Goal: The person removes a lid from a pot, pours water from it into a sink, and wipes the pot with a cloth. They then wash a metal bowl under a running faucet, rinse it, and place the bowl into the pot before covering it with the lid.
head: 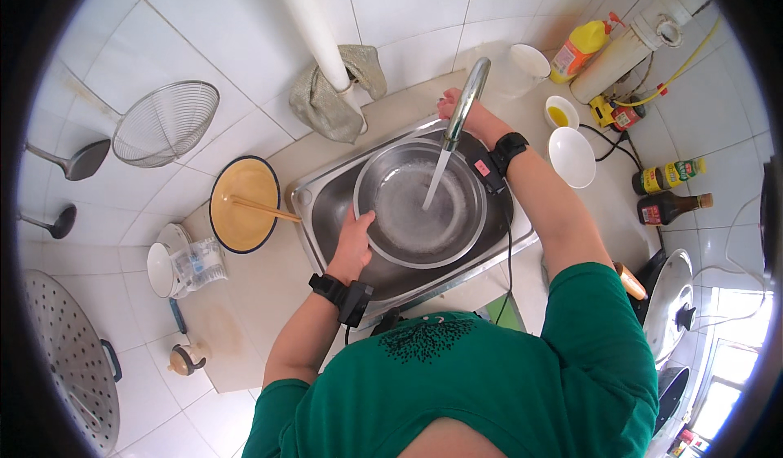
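A round stainless steel basin [422, 261] sits in the metal sink [324, 213], with water in it. My left hand [355, 244] grips its left rim, thumb over the edge and fingers outside. From the chrome faucet [470, 100] a stream of water [435, 179] falls into the basin. My right hand [452, 104] is behind the spout, fingers curled beside a small bit of metal at the sink's back edge. The spout hides part of that hand, so its hold is unclear.
Left of the sink, chopsticks [263, 207] lie across a yellow enamel basin [244, 170]. White bowls [572, 158], a plastic tub [529, 63] and a yellow pump bottle [578, 48] stand right. A cloth [324, 103] hangs on the white pipe [315, 23]. A black cable [509, 262] crosses the sink's front edge.
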A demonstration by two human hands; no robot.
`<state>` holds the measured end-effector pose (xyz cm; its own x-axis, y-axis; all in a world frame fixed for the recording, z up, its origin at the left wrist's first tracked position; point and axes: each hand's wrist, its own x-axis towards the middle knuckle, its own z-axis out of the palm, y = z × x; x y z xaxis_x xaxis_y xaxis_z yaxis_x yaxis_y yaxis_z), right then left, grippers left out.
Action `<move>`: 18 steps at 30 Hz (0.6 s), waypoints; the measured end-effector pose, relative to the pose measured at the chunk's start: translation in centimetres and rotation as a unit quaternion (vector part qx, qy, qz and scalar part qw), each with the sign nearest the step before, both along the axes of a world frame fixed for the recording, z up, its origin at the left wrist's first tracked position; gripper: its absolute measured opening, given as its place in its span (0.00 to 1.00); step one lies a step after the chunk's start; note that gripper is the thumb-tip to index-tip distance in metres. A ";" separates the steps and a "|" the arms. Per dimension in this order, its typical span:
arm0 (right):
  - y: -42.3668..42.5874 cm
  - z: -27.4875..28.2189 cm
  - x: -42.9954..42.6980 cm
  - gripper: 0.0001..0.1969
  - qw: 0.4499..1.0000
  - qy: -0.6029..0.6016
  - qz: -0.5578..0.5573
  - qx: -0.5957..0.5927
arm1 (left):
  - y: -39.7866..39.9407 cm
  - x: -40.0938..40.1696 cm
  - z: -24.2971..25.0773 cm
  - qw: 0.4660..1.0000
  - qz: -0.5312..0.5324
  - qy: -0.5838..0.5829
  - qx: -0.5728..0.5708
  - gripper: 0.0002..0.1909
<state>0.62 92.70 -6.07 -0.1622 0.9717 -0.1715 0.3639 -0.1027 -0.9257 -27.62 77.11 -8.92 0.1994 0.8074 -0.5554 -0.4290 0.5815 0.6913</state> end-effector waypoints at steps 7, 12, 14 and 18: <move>-2.2 1.5 0.1 0.21 0.992 0.073 -0.040 -0.094 | -1.1 0.2 1.7 1.000 -0.008 -0.004 -0.003 0.24; -4.0 1.9 -0.8 0.18 0.989 0.044 -0.059 -0.125 | -1.4 -0.1 1.0 1.000 -0.019 -0.009 0.001 0.24; -5.4 1.3 -0.8 0.19 0.994 0.021 -0.059 -0.087 | -1.5 -0.3 0.8 1.000 -0.010 -0.011 -0.005 0.24; -6.4 -0.1 1.1 0.24 0.994 -0.111 -0.018 0.009 | -1.5 -0.3 0.3 1.000 -0.009 -0.018 0.011 0.21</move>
<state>1.70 86.32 -6.21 -0.0878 0.9793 -0.1825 0.5566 -0.1036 -0.8243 -27.91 75.64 -8.62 0.2335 0.8152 -0.5300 -0.4427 0.5744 0.6885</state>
